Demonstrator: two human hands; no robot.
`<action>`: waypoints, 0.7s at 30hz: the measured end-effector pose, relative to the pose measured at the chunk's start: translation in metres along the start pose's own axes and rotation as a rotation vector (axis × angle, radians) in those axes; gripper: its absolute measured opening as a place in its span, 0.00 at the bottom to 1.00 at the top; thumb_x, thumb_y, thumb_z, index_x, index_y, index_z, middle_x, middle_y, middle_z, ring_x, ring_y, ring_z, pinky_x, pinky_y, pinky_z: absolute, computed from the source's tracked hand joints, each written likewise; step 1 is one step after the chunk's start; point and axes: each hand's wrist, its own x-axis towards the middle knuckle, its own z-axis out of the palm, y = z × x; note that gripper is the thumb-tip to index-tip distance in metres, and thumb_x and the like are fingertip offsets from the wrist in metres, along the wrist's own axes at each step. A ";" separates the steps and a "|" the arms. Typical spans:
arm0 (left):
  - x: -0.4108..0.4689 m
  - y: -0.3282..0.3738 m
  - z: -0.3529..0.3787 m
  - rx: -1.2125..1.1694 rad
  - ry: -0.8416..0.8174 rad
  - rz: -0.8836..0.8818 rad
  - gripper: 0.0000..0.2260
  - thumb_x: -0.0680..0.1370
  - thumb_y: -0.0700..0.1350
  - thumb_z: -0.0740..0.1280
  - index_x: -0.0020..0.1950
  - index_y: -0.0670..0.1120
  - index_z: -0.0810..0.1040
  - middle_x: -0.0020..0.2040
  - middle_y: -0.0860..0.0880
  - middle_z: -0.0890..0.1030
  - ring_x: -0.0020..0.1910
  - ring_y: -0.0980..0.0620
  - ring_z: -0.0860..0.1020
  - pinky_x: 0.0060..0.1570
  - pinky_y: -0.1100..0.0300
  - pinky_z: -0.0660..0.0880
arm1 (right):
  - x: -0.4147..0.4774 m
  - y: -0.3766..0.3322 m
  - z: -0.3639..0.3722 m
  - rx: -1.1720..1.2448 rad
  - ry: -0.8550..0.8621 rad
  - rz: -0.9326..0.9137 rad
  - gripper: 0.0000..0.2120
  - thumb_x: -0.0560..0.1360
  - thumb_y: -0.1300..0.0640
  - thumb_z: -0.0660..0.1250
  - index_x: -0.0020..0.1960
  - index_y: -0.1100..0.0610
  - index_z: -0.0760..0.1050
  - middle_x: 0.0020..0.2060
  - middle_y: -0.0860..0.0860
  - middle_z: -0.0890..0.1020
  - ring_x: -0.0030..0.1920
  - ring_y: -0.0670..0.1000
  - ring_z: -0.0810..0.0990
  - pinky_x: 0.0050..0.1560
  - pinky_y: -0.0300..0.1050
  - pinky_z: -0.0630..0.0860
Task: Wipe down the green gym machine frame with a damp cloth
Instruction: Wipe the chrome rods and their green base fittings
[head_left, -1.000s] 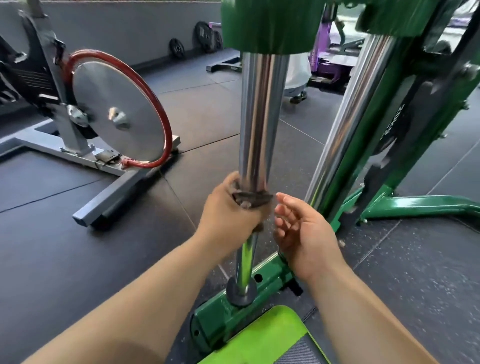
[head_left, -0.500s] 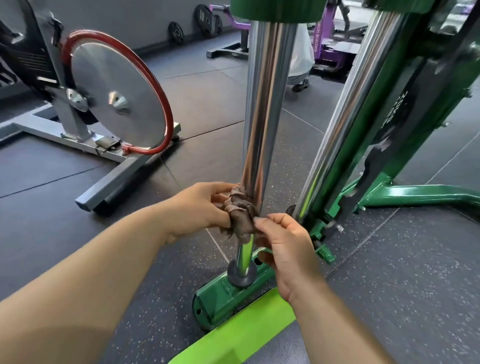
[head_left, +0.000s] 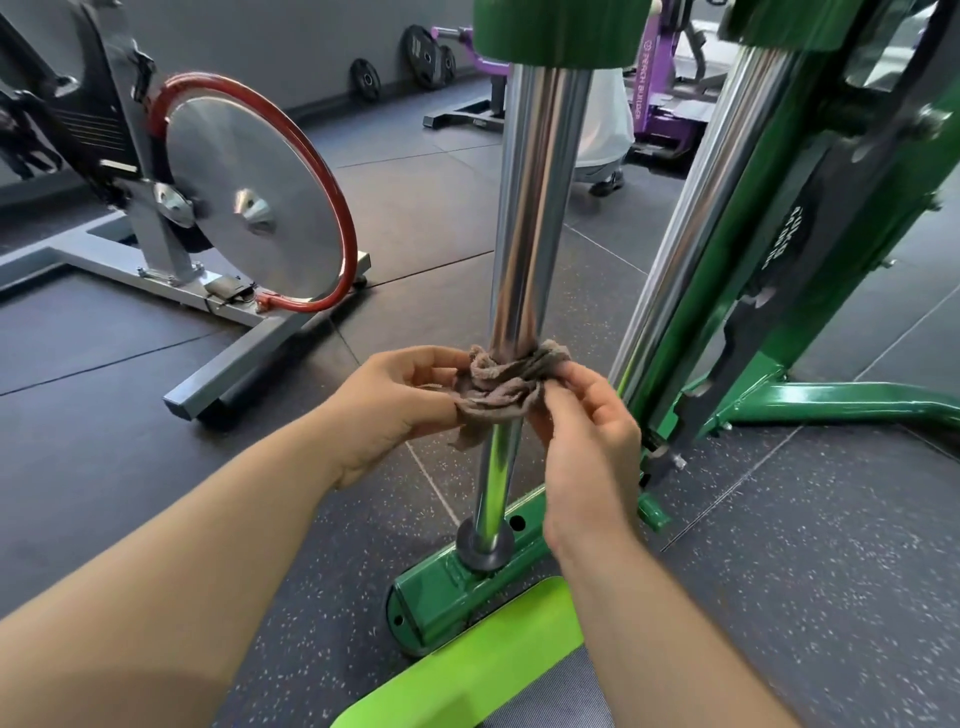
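Since the earlier frame the crumpled brown-grey terry cloth (head_left: 506, 379) is no longer a wad bunched on the near side of the polished chrome upright rod (head_left: 535, 208). It now lies as a twisted band looped round that rod, and the two hands sit farther apart, one at each end. The left hand (head_left: 395, 405), just left of the rod, has its fingers curled and pinches the cloth's left end against the thumb. The right hand (head_left: 587, 441), just right of the rod, nips the other end between its fingertips and thumb. The cloth looks light, limp and soft, and if damp it should cling to the smooth metal. The best hold is probably on both free ends, pulled taut so the loop grips rather than slides loose. The rod looks rigid, fixed and slick, so it should take firm rubbing. The glossy green painted steel base of the frame (head_left: 441, 592) sits at the rod's foot.
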 end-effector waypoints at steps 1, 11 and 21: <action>0.000 0.000 0.000 -0.083 0.001 -0.003 0.19 0.68 0.26 0.70 0.56 0.40 0.79 0.50 0.39 0.84 0.46 0.46 0.83 0.45 0.58 0.82 | -0.009 0.007 0.001 -0.076 -0.069 -0.040 0.10 0.78 0.60 0.67 0.56 0.49 0.80 0.48 0.46 0.85 0.50 0.45 0.83 0.52 0.41 0.79; 0.009 0.004 0.008 0.040 0.185 0.105 0.13 0.77 0.32 0.62 0.46 0.47 0.82 0.41 0.47 0.82 0.39 0.55 0.79 0.39 0.65 0.77 | 0.017 0.028 0.012 -0.637 -0.057 -0.467 0.38 0.71 0.48 0.76 0.75 0.56 0.64 0.75 0.54 0.64 0.74 0.54 0.63 0.70 0.30 0.56; 0.040 -0.002 0.026 -0.036 0.364 0.205 0.11 0.75 0.32 0.61 0.42 0.44 0.80 0.35 0.51 0.82 0.35 0.56 0.80 0.40 0.62 0.76 | 0.037 0.004 0.028 0.008 -0.127 -0.068 0.18 0.83 0.50 0.54 0.40 0.56 0.74 0.27 0.48 0.73 0.25 0.45 0.73 0.26 0.34 0.69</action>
